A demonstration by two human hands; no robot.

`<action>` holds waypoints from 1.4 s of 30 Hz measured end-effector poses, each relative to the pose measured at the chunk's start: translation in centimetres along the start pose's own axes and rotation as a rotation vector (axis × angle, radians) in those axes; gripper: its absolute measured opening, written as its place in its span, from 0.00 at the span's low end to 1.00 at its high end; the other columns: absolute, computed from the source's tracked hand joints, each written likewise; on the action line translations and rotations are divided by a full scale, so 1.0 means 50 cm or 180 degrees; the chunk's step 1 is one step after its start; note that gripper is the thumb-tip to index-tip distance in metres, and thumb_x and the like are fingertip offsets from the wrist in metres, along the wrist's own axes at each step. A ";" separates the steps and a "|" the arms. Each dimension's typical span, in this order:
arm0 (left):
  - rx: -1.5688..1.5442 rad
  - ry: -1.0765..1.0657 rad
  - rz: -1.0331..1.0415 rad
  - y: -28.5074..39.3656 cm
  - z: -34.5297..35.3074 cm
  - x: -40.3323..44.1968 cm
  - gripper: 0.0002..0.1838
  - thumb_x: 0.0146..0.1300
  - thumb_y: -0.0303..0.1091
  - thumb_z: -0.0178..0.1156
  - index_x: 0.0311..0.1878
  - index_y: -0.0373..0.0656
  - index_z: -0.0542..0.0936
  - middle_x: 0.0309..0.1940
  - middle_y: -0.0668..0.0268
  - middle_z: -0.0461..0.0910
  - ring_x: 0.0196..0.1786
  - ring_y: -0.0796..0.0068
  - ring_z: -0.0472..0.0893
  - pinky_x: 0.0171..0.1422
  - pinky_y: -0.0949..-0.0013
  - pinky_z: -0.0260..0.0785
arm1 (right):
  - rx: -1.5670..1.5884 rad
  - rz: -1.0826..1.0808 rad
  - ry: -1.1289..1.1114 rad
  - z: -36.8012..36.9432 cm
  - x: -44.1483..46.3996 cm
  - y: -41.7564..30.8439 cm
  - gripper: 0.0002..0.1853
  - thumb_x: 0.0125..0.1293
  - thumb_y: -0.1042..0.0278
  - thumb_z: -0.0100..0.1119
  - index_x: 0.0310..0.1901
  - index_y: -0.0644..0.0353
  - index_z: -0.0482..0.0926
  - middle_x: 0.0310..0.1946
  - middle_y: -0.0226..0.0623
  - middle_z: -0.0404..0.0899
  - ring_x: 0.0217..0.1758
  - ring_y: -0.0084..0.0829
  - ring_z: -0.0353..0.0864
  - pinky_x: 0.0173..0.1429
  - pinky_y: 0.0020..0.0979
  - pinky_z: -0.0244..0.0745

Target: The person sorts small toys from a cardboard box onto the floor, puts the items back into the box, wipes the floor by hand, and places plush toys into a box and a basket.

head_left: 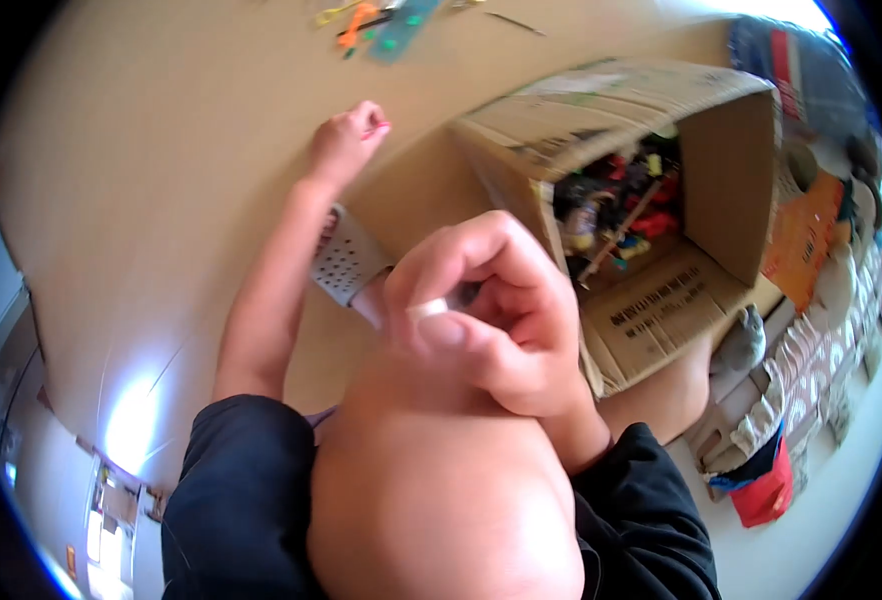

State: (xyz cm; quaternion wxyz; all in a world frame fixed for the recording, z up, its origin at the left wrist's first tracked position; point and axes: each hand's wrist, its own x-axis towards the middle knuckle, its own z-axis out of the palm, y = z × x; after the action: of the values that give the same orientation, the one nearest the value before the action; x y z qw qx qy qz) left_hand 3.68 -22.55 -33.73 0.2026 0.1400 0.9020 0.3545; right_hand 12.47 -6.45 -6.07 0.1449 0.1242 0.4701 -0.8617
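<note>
My right hand is raised close to the camera, above my bent knee. Its thumb and index finger pinch a small white piece, too small to name. Farther forward on the left, my left hand is closed over the tan floor. A thin red piece shows at its fingers; most of it is hidden. To the right of my right hand, a cardboard box lies with its opening facing me. Mixed small items in red, black and yellow fill its inside.
A teal strip and an orange plastic piece lie on the floor ahead. Beside them is a thin stick. A dotted sock shows near my left arm. Patterned fabric and a red cloth item lie right.
</note>
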 end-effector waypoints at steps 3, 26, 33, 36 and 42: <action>0.0091 -0.0497 -0.0328 0.013 0.006 0.011 0.06 0.62 0.36 0.62 0.39 0.47 0.78 0.28 0.62 0.83 0.32 0.64 0.84 0.36 0.60 0.75 | -0.0411 -0.0541 0.0549 -0.034 -0.039 -0.041 0.09 0.62 0.73 0.58 0.39 0.65 0.69 0.34 0.44 0.76 0.33 0.26 0.75 0.40 0.27 0.73; -0.2309 0.1311 0.1413 0.632 -0.102 -0.166 0.12 0.70 0.38 0.47 0.34 0.41 0.71 0.25 0.64 0.70 0.28 0.72 0.72 0.27 0.72 0.64 | 0.1655 -0.1226 0.1668 -0.471 -0.355 -0.132 0.25 0.70 0.69 0.40 0.62 0.82 0.62 0.70 0.61 0.57 0.77 0.47 0.52 0.78 0.43 0.49; -0.3722 -0.2159 -0.1339 0.750 0.037 -0.085 0.14 0.73 0.34 0.47 0.45 0.32 0.75 0.38 0.59 0.75 0.37 0.68 0.77 0.41 0.69 0.75 | 0.1201 -0.1623 0.1791 -0.444 -0.352 -0.125 0.31 0.70 0.69 0.38 0.71 0.77 0.50 0.76 0.55 0.43 0.81 0.39 0.42 0.81 0.37 0.37; -0.3713 -0.2086 -0.1459 0.795 0.097 -0.054 0.13 0.75 0.33 0.42 0.49 0.30 0.70 0.43 0.56 0.72 0.46 0.63 0.76 0.53 0.59 0.75 | 0.0662 -0.2043 0.2239 -0.444 -0.337 -0.122 0.28 0.69 0.71 0.40 0.67 0.78 0.58 0.73 0.57 0.52 0.79 0.41 0.48 0.81 0.37 0.42; -0.3179 -0.2149 -0.1262 0.873 0.123 -0.049 0.22 0.73 0.41 0.48 0.61 0.34 0.68 0.55 0.54 0.73 0.54 0.65 0.73 0.61 0.63 0.65 | 0.0063 -0.2410 0.2644 -0.456 -0.335 -0.125 0.24 0.68 0.74 0.38 0.61 0.81 0.65 0.66 0.63 0.63 0.75 0.45 0.58 0.81 0.42 0.47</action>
State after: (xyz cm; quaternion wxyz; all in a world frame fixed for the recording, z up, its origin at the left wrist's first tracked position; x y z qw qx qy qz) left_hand 13.45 11.00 -6.78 0.5785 -0.0370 0.5231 0.6247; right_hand 27.48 18.28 -7.38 -0.3730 0.2770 0.4914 -0.7367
